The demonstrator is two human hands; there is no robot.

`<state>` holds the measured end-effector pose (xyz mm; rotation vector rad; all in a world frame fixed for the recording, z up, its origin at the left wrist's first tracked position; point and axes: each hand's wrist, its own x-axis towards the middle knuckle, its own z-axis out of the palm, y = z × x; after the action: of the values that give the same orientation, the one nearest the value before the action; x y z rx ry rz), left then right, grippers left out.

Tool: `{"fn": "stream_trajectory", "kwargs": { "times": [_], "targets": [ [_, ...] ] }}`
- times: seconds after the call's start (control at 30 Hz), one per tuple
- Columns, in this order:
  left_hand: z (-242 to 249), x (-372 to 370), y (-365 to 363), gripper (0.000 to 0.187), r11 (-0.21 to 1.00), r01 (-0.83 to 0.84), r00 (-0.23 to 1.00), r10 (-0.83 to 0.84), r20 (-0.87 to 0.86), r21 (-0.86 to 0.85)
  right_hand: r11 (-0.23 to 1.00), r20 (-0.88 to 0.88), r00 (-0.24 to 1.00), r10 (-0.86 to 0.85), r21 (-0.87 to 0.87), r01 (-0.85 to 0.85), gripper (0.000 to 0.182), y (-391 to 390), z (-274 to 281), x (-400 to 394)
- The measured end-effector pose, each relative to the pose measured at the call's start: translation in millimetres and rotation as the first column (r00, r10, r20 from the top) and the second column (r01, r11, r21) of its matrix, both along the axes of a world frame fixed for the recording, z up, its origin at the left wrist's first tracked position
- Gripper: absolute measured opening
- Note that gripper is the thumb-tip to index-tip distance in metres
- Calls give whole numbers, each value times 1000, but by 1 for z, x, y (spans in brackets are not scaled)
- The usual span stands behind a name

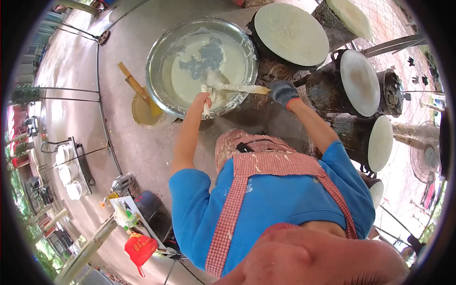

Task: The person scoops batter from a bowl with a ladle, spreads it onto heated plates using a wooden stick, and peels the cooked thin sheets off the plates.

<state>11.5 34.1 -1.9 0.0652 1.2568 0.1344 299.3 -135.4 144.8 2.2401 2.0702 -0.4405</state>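
Observation:
A wide metal basin (156,90) of creamy white batter (190,71) stands in front of me, with a bluish-grey patch showing on the batter's surface. My left hand (205,99), bare and closed, is at the basin's near side around a white, batter-smeared thing whose kind I cannot tell. A batter-coated stick (242,88) with a tan end lies across the basin's right part, and its other end meets a pale blurred lump over the batter. At the tan end, my right hand (283,93) in a dark grey glove has its fingers curled, just outside the basin's rim.
Several round pans stand to the right on sooty stoves, among them a large pale-topped pan (290,34) and a white-topped one (359,83). A pail (145,111) with a wooden paddle (130,78) is left of the basin. A fan (427,152) stands far right.

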Motion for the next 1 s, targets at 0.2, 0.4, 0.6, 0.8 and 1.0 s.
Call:
{"fn": "stream_trajectory", "kwargs": {
  "times": [0.2, 0.4, 0.6, 0.8, 1.0],
  "targets": [
    [12, -27, -29, 18, 727, 505, 862, -403, -307, 465, 993, 71, 992, 107, 40, -110, 18, 47, 18, -9],
    [-131, -49, -26, 17, 172, 631, 699, -550, -458, 756, 983, 218, 958, 186, -54, -178, 16, 56, -25, -27],
    [-109, 4, -34, 23, 976, 17, 1000, -12, -21, 218, 994, -25, 1000, 9, -107, -11, 22, 41, -31, -33],
    [-16, 5, -30, 23, 894, -309, 887, 394, 241, -324, 982, -165, 981, -104, -175, 75, 38, 17, -18, -18],
    [110, -37, -6, 22, 980, -196, 884, 159, 439, 40, 962, -186, 975, -124, 220, 164, 36, -4, 18, 18]
  ]
}}
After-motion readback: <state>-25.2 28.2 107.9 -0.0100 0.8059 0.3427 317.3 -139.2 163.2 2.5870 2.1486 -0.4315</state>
